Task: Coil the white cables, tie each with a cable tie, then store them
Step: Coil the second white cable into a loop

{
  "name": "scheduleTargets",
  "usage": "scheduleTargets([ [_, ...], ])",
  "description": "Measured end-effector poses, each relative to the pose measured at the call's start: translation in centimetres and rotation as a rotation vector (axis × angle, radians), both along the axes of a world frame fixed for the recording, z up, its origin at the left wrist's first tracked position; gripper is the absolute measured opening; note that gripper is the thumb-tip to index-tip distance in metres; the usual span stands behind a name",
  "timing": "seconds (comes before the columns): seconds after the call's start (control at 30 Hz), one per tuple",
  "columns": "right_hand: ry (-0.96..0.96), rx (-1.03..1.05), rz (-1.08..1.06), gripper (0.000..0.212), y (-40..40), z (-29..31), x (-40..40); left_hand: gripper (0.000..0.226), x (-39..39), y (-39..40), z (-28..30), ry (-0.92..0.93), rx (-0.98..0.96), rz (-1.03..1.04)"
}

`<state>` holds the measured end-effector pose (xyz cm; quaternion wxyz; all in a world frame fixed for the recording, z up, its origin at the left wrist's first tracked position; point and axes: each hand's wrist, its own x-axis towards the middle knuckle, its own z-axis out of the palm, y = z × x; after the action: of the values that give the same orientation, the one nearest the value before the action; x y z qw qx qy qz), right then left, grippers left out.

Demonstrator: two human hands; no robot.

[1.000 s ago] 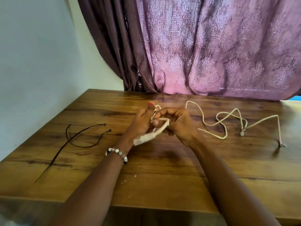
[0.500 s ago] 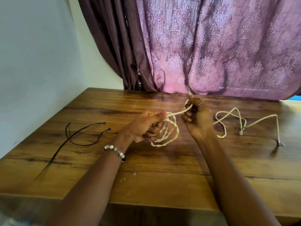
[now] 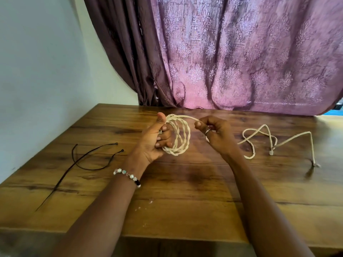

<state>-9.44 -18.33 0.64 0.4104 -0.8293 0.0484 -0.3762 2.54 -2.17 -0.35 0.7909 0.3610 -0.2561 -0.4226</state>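
Observation:
A white twisted cable is wound into a coil (image 3: 181,135) of several loops held above the middle of the wooden table (image 3: 185,210). My left hand (image 3: 154,140) grips the coil's left side, thumb up on top of the loops. My right hand (image 3: 216,133) pinches the strand that leads off the top of the coil. The loose rest of the cable (image 3: 259,140) trails over the table to the right, partly hidden behind my right hand, with plug ends (image 3: 271,152) lying there. Two black cable ties (image 3: 87,158) lie at the left.
A pale wall borders the table on the left. A purple patterned curtain (image 3: 232,58) hangs behind the far edge. Small white crumbs (image 3: 146,204) dot the wood near the front edge.
The coil has grown from a bunched strand to several round loops. My left hand now holds it upright with thumb raised, and my right hand has drawn the strand over the top.

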Motion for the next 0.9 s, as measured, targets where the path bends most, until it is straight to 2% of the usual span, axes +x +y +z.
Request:
scheduleTargets([
  [0.13, -0.087, 0.199, 0.042, 0.017, 1.2, -0.1, 0.2, 0.032, -1.6, -0.7, -0.1, -0.183, 0.174, 0.175],
  [0.27, 0.002, 0.354, 0.060, 0.009, 2.2, -0.2, 0.5, 0.042, -2.4, -0.9, -0.1, -0.178, 0.147, 0.201],
  [0.37, 0.086, 0.269, 0.056, 0.020, 2.9, -0.9, 1.0, 0.042, -2.2, -0.9, -0.2, -0.135, 0.132, 0.241],
  [0.5, -0.026, 0.055, -0.017, 0.030, 3.3, -1.2, 1.3, 0.050, -1.8, -1.1, -0.5, -0.110, 0.133, 0.319],
  [0.63, 0.013, -0.003, -0.002, 0.039, 3.2, -1.6, 1.5, 0.053, -2.3, -1.3, -0.6, -0.072, 0.097, 0.284],
  [0.77, 0.119, 0.274, 0.173, 0.035, 3.3, -2.2, 2.0, 0.058, -2.6, -1.2, -0.2, 0.016, 0.009, 0.103],
  [0.9, -0.036, 0.402, 0.278, 0.027, 3.7, -2.0, 2.3, 0.070, -2.5, -0.9, 0.2, 0.052, 0.013, 0.002],
])
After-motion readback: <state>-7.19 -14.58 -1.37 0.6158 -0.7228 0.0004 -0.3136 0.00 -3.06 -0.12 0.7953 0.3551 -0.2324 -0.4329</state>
